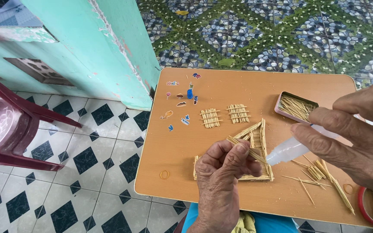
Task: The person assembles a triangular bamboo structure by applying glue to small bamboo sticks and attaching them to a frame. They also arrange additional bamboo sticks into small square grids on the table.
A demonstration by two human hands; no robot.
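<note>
Left hand (221, 170): my fingers are pinched together on a thin stick (246, 149), held slantwise just above the frame; thumb and forefinger close on its lower left end.
Right hand (359, 138): my fingers are closed round a glue bottle (291, 149), small, clear and white, tipped down to my left.
Bottle tip: it sits at or just beside the right end of the stick; I cannot tell whether they touch.
Frame (259, 146): a triangle built of sticks, lying flat on the table, its point away from me; my left hand covers its lower left part.
Panels (224, 115): two small stick grids, side by side, flat on the table just beyond the frame.
Tin (295, 107): a shallow pink-rimmed box full of sticks, open, at the far right of the table, near my right hand.
Loose sticks (320, 179): scattered on the table under and near my right hand, well apart from the tin.
Rubber band (164, 174): a small ring on the table, near its left front corner.
Stickers (181, 105): small coloured shapes stuck on the far left part of the table.
Table (182, 146): low, orange-brown, with rounded corners, standing on a tiled floor.
Chair (9, 125): red plastic, to the left, well apart from the table.
Wall (91, 43): turquoise, with chipped paint, beyond the table's left corner.
</note>
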